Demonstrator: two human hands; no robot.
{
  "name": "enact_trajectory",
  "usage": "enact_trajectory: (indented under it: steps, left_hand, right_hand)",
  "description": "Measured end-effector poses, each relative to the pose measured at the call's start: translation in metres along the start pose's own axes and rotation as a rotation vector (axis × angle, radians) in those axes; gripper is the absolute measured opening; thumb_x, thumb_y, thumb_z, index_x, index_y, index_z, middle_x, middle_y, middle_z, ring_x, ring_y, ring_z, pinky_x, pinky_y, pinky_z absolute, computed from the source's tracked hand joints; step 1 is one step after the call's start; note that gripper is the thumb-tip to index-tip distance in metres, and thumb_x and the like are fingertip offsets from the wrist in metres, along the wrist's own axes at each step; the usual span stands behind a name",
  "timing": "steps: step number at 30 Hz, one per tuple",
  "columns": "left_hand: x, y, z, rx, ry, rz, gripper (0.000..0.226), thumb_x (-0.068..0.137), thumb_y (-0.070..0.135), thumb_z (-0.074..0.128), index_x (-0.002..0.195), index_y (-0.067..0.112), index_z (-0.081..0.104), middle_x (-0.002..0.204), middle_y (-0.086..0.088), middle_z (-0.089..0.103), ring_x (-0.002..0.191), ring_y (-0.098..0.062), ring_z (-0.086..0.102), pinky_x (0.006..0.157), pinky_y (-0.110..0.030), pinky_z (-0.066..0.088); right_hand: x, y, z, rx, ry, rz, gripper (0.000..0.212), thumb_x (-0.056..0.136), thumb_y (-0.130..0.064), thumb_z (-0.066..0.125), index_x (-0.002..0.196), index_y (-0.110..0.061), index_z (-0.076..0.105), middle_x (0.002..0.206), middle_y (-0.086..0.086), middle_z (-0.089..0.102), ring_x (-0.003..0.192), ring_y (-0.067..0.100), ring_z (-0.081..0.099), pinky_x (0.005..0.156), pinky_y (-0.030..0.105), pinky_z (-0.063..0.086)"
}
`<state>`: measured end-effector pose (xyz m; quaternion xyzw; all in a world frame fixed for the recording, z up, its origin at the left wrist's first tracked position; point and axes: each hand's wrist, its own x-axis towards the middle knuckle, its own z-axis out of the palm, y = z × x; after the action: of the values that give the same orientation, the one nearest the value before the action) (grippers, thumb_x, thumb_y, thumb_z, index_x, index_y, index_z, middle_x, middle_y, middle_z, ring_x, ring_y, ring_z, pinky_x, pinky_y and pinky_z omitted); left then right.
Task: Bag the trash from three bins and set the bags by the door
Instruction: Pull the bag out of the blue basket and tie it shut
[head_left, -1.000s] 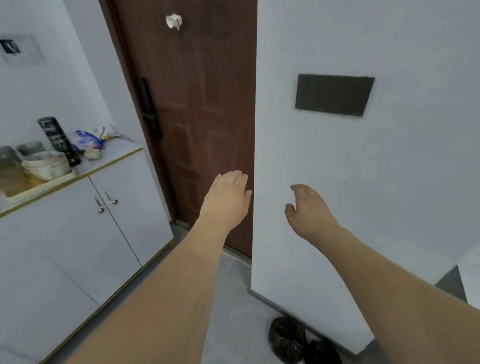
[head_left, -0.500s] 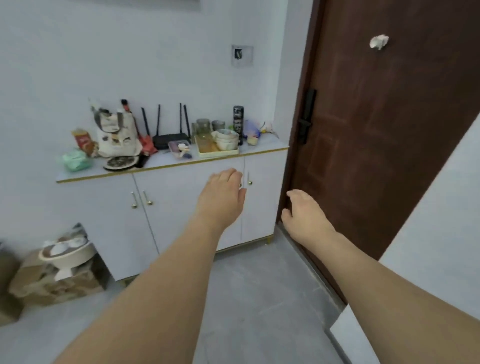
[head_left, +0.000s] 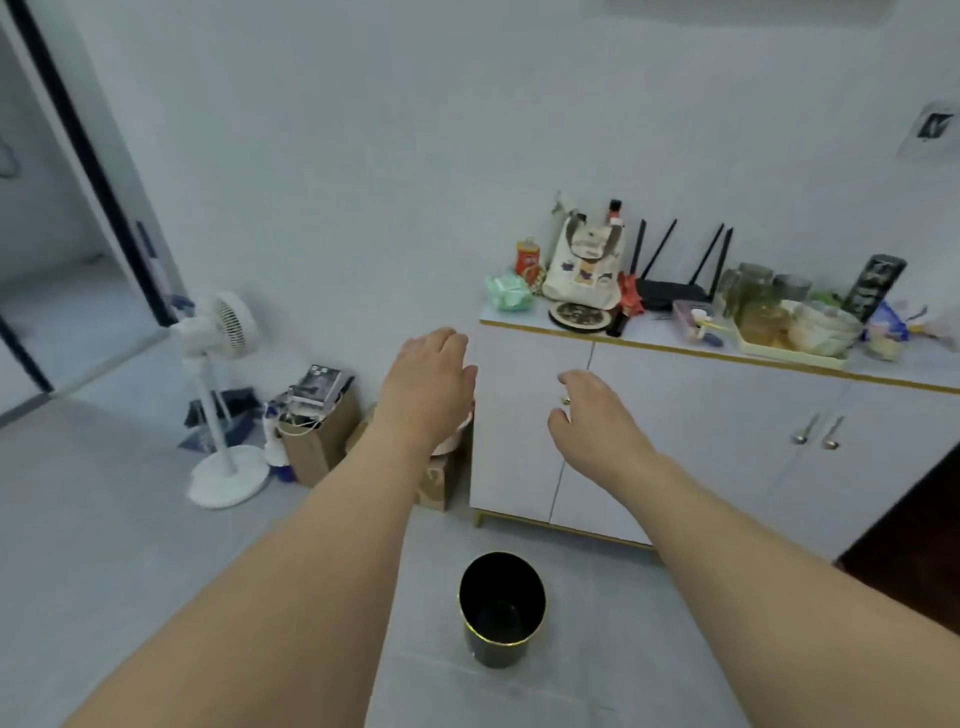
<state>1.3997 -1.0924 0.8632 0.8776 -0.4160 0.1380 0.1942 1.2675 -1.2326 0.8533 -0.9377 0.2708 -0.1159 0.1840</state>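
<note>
A small black bin (head_left: 501, 610) with a gold rim stands on the grey floor between my forearms, its inside dark and seemingly without trash. My left hand (head_left: 427, 384) hovers in the air above and beyond it, fingers relaxed, holding nothing. My right hand (head_left: 597, 415) hangs beside it at the same height, fingers loosely bent, also holding nothing. The brown door (head_left: 914, 525) shows only as a dark sliver at the lower right. No trash bags are in view.
A white cabinet (head_left: 675, 426) with a cluttered top stands against the wall ahead. Left of it sit cardboard boxes (head_left: 317, 441) and a white standing fan (head_left: 221, 395). An open doorway (head_left: 57, 291) lies at the far left.
My view has swung left from the door and wall corner to the cabinet and floor. The black bin and fan have come into view; the dark bags by the wall have gone out.
</note>
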Motion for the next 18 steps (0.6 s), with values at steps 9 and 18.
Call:
enact_trajectory:
  steps: [9,18]
  left_hand:
    - [-0.04,-0.222,-0.058,0.102,0.072,-0.352,0.035,0.097,0.018,0.047,0.125,-0.001,0.055,0.129,-0.017,0.056,0.115,-0.036,0.05,0.1,-0.042,0.034]
    - [-0.089,-0.375,-0.091,0.187,0.137,-0.656,0.036,0.098,0.021,0.046,0.129,0.002,0.052,0.135,-0.014,0.052,0.12,-0.035,0.048,0.102,-0.039,0.033]
  right_hand:
    - [0.077,-0.214,0.115,0.059,-0.173,-0.333,0.049,0.096,-0.016,0.043,0.144,-0.005,0.035,0.151,0.012,0.036,0.139,0.024,0.032,0.114,0.031,0.023]
    - [0.129,-0.359,0.209,0.085,-0.301,-0.571,0.04,0.092,-0.009,0.046,0.131,-0.002,0.047,0.134,0.014,0.049,0.126,0.028,0.043,0.103,0.029,0.029]
